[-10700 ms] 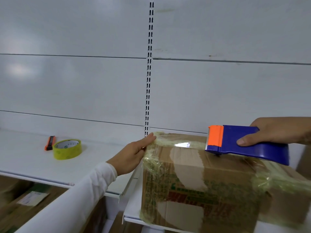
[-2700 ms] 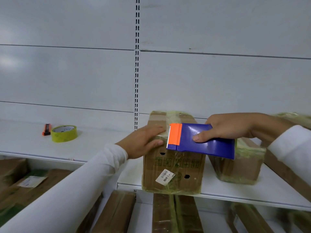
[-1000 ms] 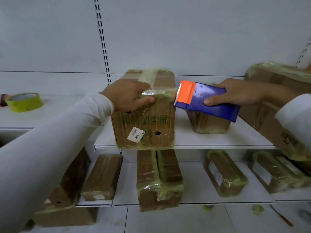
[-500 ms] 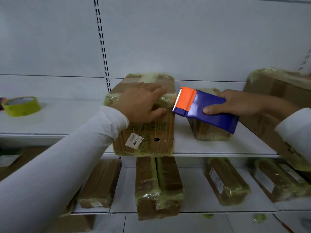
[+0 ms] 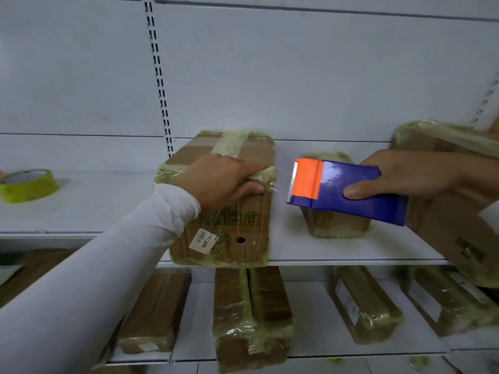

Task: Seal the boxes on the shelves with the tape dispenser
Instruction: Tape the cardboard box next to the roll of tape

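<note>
A brown cardboard box point(image 5: 237, 230) wrapped in yellowish tape stands at the front edge of the white middle shelf point(image 5: 337, 252). My left hand point(image 5: 221, 179) lies on its top front edge, fingers over the tape and thumb on the front face. My right hand point(image 5: 405, 174) grips the blue tape dispenser point(image 5: 348, 193) with its orange serrated end pointing left, just right of the box's upper corner and apart from it. A thin clear strip of tape seems to run from the box corner to the dispenser.
A smaller taped box point(image 5: 334, 225) sits behind the dispenser. A large taped box point(image 5: 453, 206) leans at the right. A yellow tape roll point(image 5: 27, 184) lies on the left shelf. Several taped boxes point(image 5: 251, 319) fill the lower shelf.
My left hand has slid toward the box's right front corner and now presses the tape there. The dispenser has drawn slightly to the right, away from the box.
</note>
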Available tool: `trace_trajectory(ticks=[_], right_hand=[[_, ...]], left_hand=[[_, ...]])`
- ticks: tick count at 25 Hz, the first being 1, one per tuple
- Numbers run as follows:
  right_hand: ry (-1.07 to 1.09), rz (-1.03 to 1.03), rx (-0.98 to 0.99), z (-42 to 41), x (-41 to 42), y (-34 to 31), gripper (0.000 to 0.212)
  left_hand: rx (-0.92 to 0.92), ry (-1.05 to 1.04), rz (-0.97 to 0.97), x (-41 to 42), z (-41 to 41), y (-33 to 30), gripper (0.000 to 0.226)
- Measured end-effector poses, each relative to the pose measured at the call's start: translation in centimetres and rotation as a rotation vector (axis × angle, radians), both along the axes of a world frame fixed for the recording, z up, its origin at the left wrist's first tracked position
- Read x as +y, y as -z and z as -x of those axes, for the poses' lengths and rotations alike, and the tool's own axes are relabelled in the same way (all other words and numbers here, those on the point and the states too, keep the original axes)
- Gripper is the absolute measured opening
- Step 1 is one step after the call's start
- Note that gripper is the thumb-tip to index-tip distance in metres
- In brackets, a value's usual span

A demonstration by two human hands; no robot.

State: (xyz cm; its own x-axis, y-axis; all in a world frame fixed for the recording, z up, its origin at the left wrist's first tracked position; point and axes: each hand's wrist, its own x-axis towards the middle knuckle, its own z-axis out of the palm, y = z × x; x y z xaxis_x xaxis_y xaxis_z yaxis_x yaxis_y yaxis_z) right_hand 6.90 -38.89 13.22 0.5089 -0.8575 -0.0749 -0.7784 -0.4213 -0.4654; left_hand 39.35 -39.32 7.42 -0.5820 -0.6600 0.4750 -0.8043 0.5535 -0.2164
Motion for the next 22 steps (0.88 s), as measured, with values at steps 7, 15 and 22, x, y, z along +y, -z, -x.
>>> trace_trajectory(ticks=[7, 15, 22], right_hand=[[0.15, 0.091, 0.143, -1.6, 1.1, 0.7, 0.061], [0.394, 0.566, 0.467, -4.7, 0.2, 4.5, 0.049], [0.443, 0.511, 0.215, -3.1, 1.8, 3.8, 0.057]], left_hand=[[0.095, -0.171, 0.027, 0.4, 2.1, 0.5, 0.07], [0.134, -0.21, 0.007, 0.7, 2.2, 0.6, 0.057], [0.163, -0.512, -0.009, -0.4, 6.5, 0.6, 0.059]])
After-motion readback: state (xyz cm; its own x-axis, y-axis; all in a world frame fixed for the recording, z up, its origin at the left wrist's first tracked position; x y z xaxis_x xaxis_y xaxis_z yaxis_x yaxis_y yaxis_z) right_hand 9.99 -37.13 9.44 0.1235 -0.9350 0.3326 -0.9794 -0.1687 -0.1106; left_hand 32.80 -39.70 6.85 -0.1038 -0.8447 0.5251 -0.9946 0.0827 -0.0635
